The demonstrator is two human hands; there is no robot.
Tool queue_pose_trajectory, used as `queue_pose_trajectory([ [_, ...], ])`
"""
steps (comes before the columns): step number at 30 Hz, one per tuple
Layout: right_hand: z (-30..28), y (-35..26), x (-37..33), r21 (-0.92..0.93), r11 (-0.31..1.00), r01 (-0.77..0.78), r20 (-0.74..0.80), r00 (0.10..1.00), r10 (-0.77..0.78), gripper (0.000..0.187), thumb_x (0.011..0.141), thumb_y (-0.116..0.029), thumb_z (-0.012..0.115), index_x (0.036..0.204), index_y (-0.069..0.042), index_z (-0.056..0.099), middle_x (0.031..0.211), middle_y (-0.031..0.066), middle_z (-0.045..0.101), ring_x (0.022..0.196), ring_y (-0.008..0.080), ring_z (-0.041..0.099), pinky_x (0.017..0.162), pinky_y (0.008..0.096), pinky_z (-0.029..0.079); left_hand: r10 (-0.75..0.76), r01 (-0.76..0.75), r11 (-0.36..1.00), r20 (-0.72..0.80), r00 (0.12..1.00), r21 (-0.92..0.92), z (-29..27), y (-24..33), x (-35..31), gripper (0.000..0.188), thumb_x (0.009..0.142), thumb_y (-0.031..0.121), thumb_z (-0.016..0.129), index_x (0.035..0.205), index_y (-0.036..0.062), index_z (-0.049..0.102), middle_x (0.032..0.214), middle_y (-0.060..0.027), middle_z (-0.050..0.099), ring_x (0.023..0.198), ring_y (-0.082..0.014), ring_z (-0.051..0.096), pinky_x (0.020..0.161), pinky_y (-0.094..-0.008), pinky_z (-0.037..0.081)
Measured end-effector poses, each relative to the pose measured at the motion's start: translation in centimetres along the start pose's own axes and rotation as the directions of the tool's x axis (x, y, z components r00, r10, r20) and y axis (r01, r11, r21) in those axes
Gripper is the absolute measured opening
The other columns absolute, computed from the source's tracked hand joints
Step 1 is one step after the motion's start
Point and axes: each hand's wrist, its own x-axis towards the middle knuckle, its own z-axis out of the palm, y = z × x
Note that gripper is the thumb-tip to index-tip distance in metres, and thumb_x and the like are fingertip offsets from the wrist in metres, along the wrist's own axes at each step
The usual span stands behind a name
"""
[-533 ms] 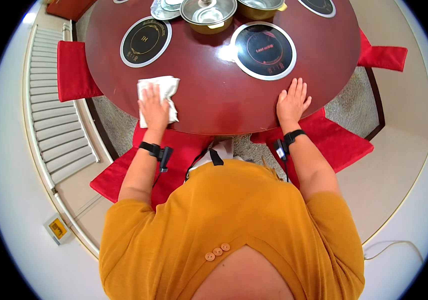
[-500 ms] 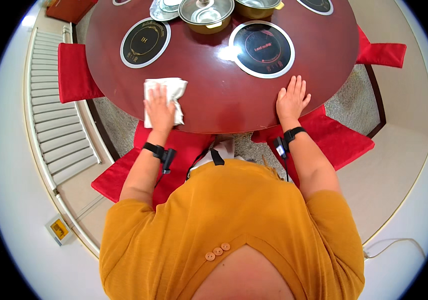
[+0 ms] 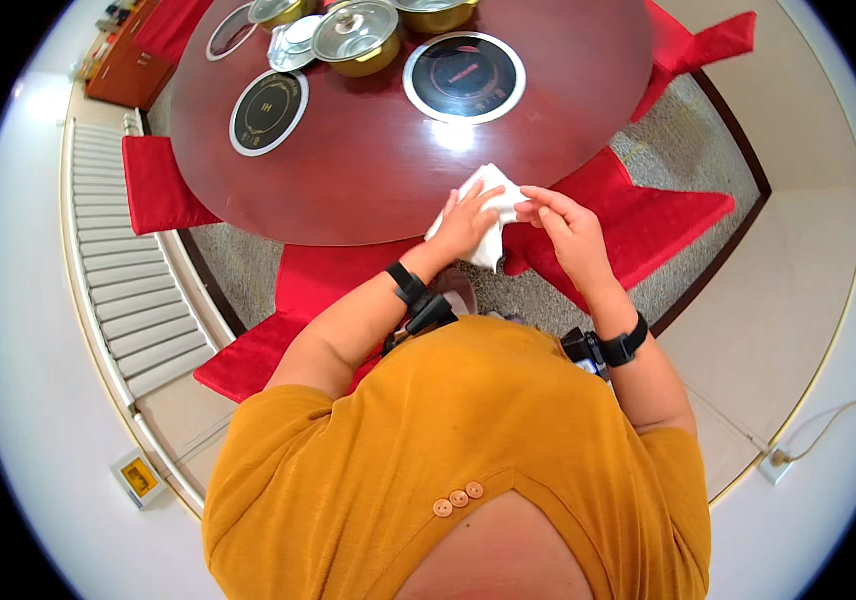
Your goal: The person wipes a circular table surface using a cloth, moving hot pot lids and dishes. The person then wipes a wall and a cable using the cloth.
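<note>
A white cloth (image 3: 488, 243) lies at the near edge of the dark red round table (image 3: 348, 190), with its lower corner hanging past the rim. My left hand (image 3: 465, 222) rests palm down on the cloth, its fingers spread over the top. Close on its right is my right hand (image 3: 573, 240), with fingers partly bent and apart. The right fingertips meet the cloth's right edge; I cannot tell whether they pinch it. Both wrists wear black straps with small devices.
Round black cooktops (image 3: 465, 77) with pale rims are set into the table. Gold pots with glass lids (image 3: 355, 30) stand at the far side beside stacked dishes (image 3: 293, 45). Red chairs (image 3: 638, 215) surround the table. A white radiator (image 3: 128, 280) runs along the left wall.
My left hand has moved right with the cloth, to the table's near edge. My right hand has lifted off the tabletop and come in to the cloth's right edge. The view has shifted.
</note>
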Motion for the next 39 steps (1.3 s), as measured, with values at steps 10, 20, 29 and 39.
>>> queue_pose_trajectory([
  [10, -6.0, 1.4, -11.0, 0.294, 0.946, 0.138, -0.469, 0.883, 0.017, 0.048, 0.095, -0.014, 0.054, 0.138, -0.001, 0.039, 0.124, 0.0122, 0.056, 0.110, 0.0177, 0.055, 0.094, 0.0292, 0.044, 0.299, 0.657, -0.387, 0.586, 0.753, -0.647, -3.5, 13.8, 0.9, 0.034, 0.094, 0.020, 0.047, 0.118, -0.0031, 0.054, 0.113, -0.0140, 0.063, 0.100, -0.0235, 0.063, 0.092, -0.0378, 0.050],
  [20, -9.5, 0.6, -18.3, 0.580, 0.788, 0.207, -0.462, 0.880, 0.109, 0.032, 0.087, -0.007, 0.060, 0.117, 0.001, 0.054, 0.109, 0.0070, 0.061, 0.097, 0.0119, 0.059, 0.084, 0.0264, 0.048, 0.338, 0.786, -0.287, 0.709, 0.618, -0.548, 1.9, 20.0, -0.9, 0.062, 0.095, 0.052, 0.041, 0.138, 0.0066, 0.042, 0.137, -0.0120, 0.049, 0.123, -0.0263, 0.049, 0.108, -0.0426, 0.035],
  [29, -13.2, -0.6, -25.5, 0.365, 0.870, 0.331, -0.712, 0.701, 0.032, 0.024, 0.087, -0.008, 0.057, 0.111, -0.003, 0.056, 0.098, 0.0027, 0.062, 0.087, 0.0084, 0.057, 0.078, 0.0250, 0.047, 0.204, 0.385, 0.669, 0.655, 0.728, -0.636, 7.0, 23.4, 1.0, 0.056, 0.098, 0.042, 0.043, 0.141, 0.0063, 0.037, 0.142, -0.0075, 0.042, 0.129, -0.0222, 0.041, 0.106, -0.0399, 0.032],
  [39, -11.0, 1.2, -26.3, -0.134, 0.988, -0.071, -0.728, 0.683, -0.050, 0.036, 0.077, -0.012, 0.067, 0.109, -0.007, 0.053, 0.086, 0.0051, 0.058, 0.077, 0.0126, 0.055, 0.070, 0.0281, 0.046, 0.316, 0.719, 0.532, 0.892, 0.322, -0.448, 11.5, 29.8, -0.4, 0.039, 0.096, 0.032, 0.054, 0.124, 0.0061, 0.049, 0.113, -0.0052, 0.057, 0.104, -0.0162, 0.057, 0.090, -0.0363, 0.048],
])
